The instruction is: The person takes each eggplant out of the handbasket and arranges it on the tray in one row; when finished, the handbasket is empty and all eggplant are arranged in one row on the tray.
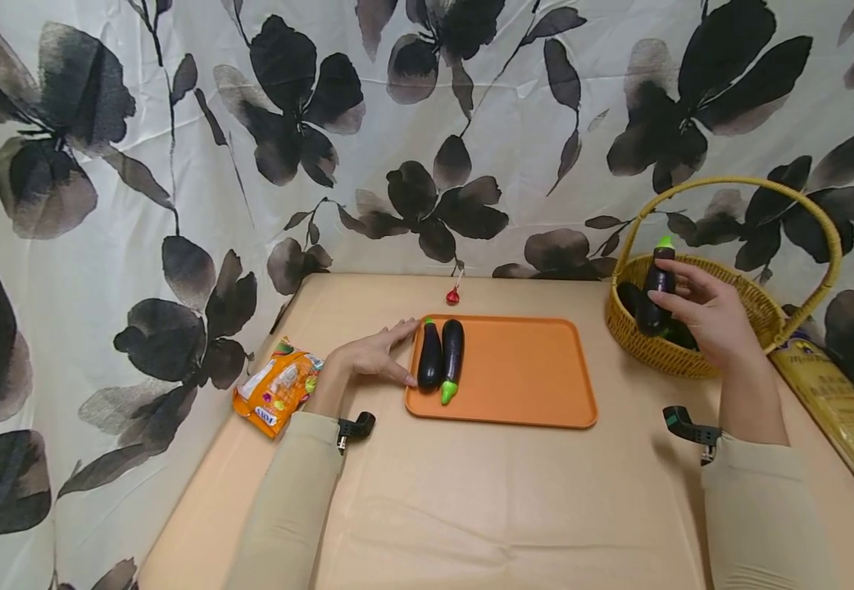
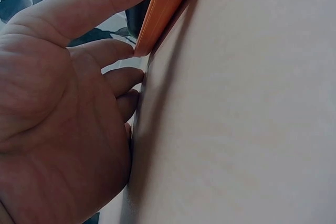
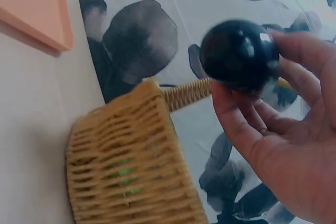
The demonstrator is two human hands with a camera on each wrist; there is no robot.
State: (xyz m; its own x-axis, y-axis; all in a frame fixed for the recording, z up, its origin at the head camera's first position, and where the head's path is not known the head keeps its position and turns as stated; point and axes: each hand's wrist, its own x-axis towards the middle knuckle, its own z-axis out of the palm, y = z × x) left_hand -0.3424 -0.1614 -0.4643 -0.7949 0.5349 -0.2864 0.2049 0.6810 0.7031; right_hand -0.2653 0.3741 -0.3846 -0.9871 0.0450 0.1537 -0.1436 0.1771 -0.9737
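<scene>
Eggplant point(image 1: 660, 279), lengthwise in head view, end-on from right wrist

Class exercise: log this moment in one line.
right hand: holds eggplant at basket | left hand: at tray edge | on tray: two eggplants

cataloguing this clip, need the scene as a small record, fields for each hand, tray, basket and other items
tray: orange, bearing two eggplants side by side, stem ends opposite ways
left hand: at the tray's left edge, fingers spread
basket: yellow wicker, arched handle, dark produce inside
right hand: holds another eggplant, stem end up, above the basket
other items: orange packet left of tray, red ornament beyond it, yellow packet beside basket
</scene>
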